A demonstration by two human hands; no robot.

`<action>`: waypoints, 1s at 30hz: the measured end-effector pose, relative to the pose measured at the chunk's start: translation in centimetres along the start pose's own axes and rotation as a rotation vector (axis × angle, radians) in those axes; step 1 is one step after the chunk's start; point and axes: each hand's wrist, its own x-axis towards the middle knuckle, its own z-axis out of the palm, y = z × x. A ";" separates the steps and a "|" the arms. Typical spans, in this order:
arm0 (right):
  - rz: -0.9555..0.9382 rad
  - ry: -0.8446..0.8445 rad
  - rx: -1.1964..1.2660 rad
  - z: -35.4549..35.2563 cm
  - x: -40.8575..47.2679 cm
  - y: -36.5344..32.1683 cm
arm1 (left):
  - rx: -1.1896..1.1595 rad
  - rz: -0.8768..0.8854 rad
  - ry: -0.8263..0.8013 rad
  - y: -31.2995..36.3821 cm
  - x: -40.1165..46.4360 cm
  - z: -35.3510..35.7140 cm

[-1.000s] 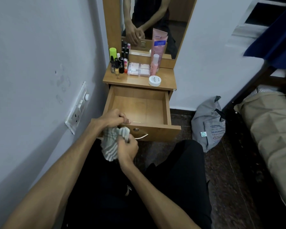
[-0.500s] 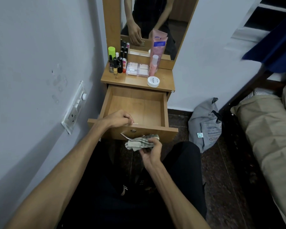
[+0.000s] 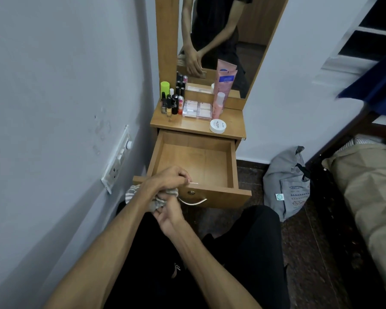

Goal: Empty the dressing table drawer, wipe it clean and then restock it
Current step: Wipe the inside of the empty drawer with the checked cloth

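Observation:
The wooden drawer (image 3: 232,166) stands pulled out with nothing inside it. A striped grey cloth (image 3: 158,200) is bunched just in front of the drawer's left front corner. My left hand (image 3: 167,178) rests over the drawer's front edge and grips the cloth from above. My right hand (image 3: 168,216) holds the cloth from below. On the dressing table top (image 3: 187,126) stand several small bottles (image 3: 172,103), a clear palette box (image 3: 196,109), a pink tube (image 3: 225,79), a pink bottle (image 3: 218,104) and a white jar (image 3: 218,126).
A grey wall with a switch plate (image 3: 118,159) is close on the left. A grey tote bag (image 3: 286,186) sits on the dark floor right of the drawer. A bed with beige bedding (image 3: 370,188) fills the right side. The mirror (image 3: 221,41) reflects my arms.
Half a second ago my right hand alone held the cloth in front of the drawer's middle. The cloth has moved left, and both hands now grip it at the front left corner.

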 end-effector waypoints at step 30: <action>-0.220 -0.070 -0.473 -7.3 -5.6 -17.2 | -0.509 0.185 0.144 5.9 -1.0 -1.1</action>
